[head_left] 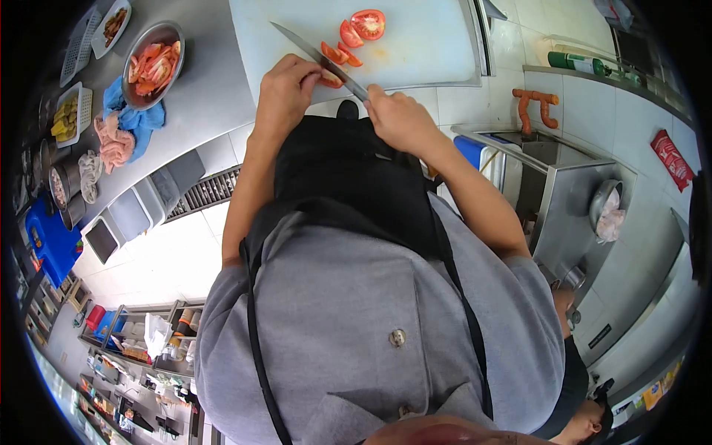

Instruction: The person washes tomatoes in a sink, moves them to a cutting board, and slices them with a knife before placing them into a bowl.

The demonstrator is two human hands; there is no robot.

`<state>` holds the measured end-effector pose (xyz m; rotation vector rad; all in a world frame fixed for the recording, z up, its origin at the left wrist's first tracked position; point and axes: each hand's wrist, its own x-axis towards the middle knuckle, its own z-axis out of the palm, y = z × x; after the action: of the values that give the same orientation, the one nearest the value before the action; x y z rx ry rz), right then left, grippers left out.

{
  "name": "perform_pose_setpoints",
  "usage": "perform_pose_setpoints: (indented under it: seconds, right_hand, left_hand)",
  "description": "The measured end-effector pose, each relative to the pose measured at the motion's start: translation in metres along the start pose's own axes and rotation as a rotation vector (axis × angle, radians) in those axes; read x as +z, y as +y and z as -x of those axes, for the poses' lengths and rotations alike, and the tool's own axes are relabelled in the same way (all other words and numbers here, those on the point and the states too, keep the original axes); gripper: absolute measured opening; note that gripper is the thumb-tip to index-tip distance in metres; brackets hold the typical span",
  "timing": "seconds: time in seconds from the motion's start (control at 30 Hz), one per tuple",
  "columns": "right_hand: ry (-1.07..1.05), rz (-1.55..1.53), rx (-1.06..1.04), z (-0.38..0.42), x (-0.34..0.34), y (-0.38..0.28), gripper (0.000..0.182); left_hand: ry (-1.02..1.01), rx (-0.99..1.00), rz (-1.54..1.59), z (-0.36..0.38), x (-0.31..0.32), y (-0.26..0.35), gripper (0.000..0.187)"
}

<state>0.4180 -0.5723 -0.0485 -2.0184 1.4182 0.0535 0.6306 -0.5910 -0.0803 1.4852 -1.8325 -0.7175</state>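
Observation:
My right hand (400, 119) is wrapped round the handle of a kitchen knife (304, 46), whose blade points up and to the left over the white cutting board (437, 52). Close to the blade, the bent fingers of my left hand (285, 93) pinch a tomato wedge (331, 79) near the board's front edge. Just beyond the knife lie cut tomato wedges (340, 54). Farther back, a larger tomato piece (368, 24) rests with its cut face up. The knife partly hides the pieces beneath it.
On the steel counter (204, 74) to the left stands a metal bowl (179, 70) of tomato wedges, beside blue (152, 119) and pink cloths (113, 141). White baskets (85, 111) stand farther left. At right are a steel sink unit (575, 200) and orange pipes (525, 111). Another person (586, 423) is behind me.

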Motion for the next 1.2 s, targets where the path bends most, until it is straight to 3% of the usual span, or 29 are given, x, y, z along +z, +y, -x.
perform_pose_setpoints:
  seconds: [0.47,0.73,0.9,0.97,1.0,1.07,1.1,1.17,1.2]
  right_hand:
    - [-0.084,0.130,0.020,0.037,-0.039,-0.014,0.016]
    - [0.011,0.020,-0.036,-0.015,0.004,-0.009,0.021]
    - [0.104,-0.021,-0.069,-0.023,-0.016,-0.003,0.022]
    - [0.146,-0.053,-0.054,-0.020,-0.030,0.004,0.023]
    - [0.135,-0.047,-0.011,-0.017,-0.040,0.008,0.023]
    - [0.131,-0.043,0.043,-0.009,-0.051,0.019,0.024]
    - [0.090,-0.118,0.105,-0.007,-0.055,0.025,0.024]
    - [0.051,-0.194,0.168,-0.002,-0.059,0.036,0.024]
    - [0.035,-0.253,0.168,0.001,-0.056,0.043,0.024]
  left_hand:
    - [0.065,0.074,-0.036,0.001,0.007,-0.002,0.009]
    - [0.099,0.060,-0.010,0.005,0.010,-0.006,0.010]
    - [0.086,0.068,-0.075,0.004,0.007,-0.002,0.010]
    - [-0.032,-0.140,0.026,0.005,0.005,0.005,0.020]
    - [-0.034,-0.136,0.025,0.005,0.005,0.006,0.020]
    - [0.050,0.078,-0.142,0.005,0.008,0.007,0.047]
    - [0.049,0.086,-0.140,0.002,0.011,0.006,0.047]
    - [0.057,0.060,-0.105,-0.002,0.016,0.002,0.071]
    - [0.057,0.066,-0.106,-0.007,0.018,-0.004,0.071]
